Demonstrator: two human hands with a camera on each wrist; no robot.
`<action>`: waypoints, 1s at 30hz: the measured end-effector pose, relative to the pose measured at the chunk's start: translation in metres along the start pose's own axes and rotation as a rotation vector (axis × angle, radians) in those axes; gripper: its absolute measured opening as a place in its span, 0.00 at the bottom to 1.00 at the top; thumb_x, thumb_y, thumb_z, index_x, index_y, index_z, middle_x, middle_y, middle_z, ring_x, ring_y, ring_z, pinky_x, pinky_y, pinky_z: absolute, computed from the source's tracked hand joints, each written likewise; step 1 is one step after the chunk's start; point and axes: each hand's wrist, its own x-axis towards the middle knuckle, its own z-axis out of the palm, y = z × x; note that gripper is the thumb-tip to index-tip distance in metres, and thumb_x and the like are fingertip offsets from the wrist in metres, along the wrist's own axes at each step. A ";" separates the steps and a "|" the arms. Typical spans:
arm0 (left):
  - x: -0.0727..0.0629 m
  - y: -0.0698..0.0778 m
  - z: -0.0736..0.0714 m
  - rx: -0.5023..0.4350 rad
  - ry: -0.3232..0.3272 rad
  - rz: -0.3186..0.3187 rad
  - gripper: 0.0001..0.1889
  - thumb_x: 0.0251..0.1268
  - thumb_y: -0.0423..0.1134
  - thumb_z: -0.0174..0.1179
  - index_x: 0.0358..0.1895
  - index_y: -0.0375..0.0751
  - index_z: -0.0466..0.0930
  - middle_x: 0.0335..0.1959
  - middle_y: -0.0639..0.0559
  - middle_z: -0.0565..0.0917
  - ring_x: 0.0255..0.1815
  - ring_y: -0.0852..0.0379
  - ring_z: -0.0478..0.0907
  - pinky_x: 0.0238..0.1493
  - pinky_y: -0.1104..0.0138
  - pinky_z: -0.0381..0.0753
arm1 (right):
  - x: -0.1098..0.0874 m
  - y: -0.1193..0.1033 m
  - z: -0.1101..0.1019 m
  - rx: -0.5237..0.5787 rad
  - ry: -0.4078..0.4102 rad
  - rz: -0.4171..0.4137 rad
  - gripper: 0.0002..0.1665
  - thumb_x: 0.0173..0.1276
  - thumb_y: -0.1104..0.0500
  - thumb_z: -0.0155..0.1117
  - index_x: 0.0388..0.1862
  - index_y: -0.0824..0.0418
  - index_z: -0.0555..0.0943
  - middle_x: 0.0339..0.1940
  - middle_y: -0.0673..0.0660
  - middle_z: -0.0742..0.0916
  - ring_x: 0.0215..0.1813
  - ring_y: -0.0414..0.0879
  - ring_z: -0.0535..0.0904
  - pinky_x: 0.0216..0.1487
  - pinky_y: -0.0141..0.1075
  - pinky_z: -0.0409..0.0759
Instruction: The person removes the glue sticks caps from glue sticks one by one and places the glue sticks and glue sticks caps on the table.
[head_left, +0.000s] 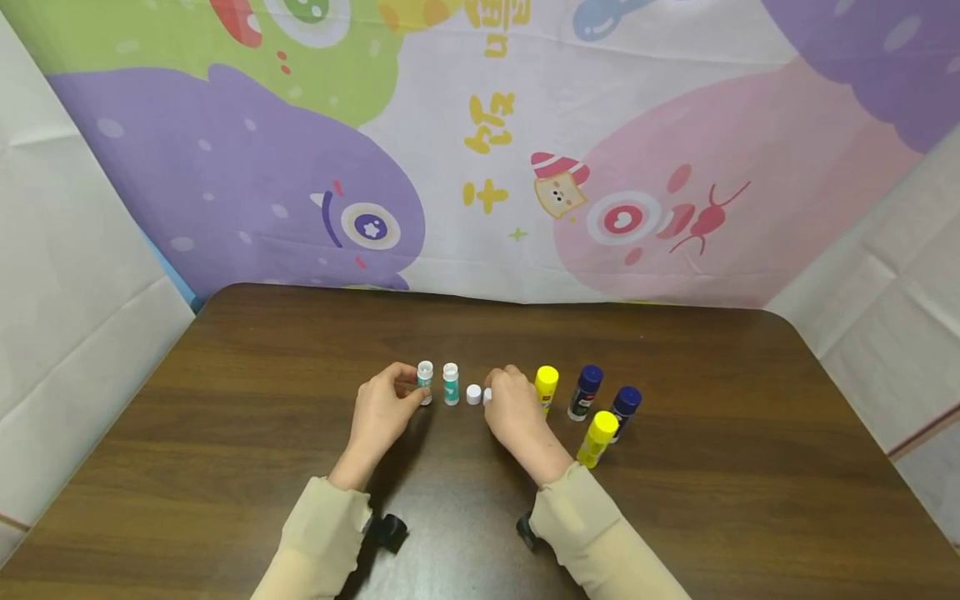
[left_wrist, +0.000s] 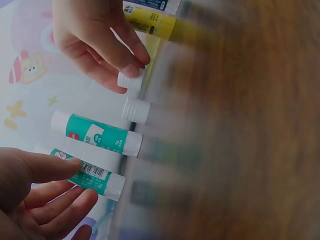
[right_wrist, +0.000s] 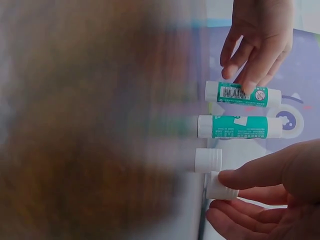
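My left hand (head_left: 381, 410) has its thumb and fingers at the sides of a green-and-white glue stick (left_wrist: 101, 180), uncapped and upright on the table. Beside it stands a second green-and-white glue stick (head_left: 451, 386), also without its cap and untouched. My right hand (head_left: 515, 408) pinches a small white cap (right_wrist: 221, 186) between thumb and fingers, low at the tabletop. Another white cap (head_left: 474, 394) sits just left of it, between that hand and the second stick. In the head view the right fingers hide most of the pinched cap.
Right of my right hand stand a yellow glue stick (head_left: 547, 387), a dark blue one (head_left: 586, 392), another dark blue one (head_left: 626, 410) and a nearer yellow one (head_left: 597, 438). The brown table (head_left: 225, 467) ends at a cartoon-printed cloth (head_left: 480, 250) behind.
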 end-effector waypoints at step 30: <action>-0.001 0.001 0.006 0.020 0.021 0.031 0.12 0.51 0.36 0.65 0.39 0.37 0.79 0.34 0.47 0.85 0.33 0.52 0.80 0.36 0.59 0.76 | 0.009 0.001 0.012 -0.045 -0.028 0.016 0.06 0.47 0.74 0.62 0.24 0.65 0.79 0.24 0.60 0.80 0.29 0.55 0.79 0.31 0.43 0.78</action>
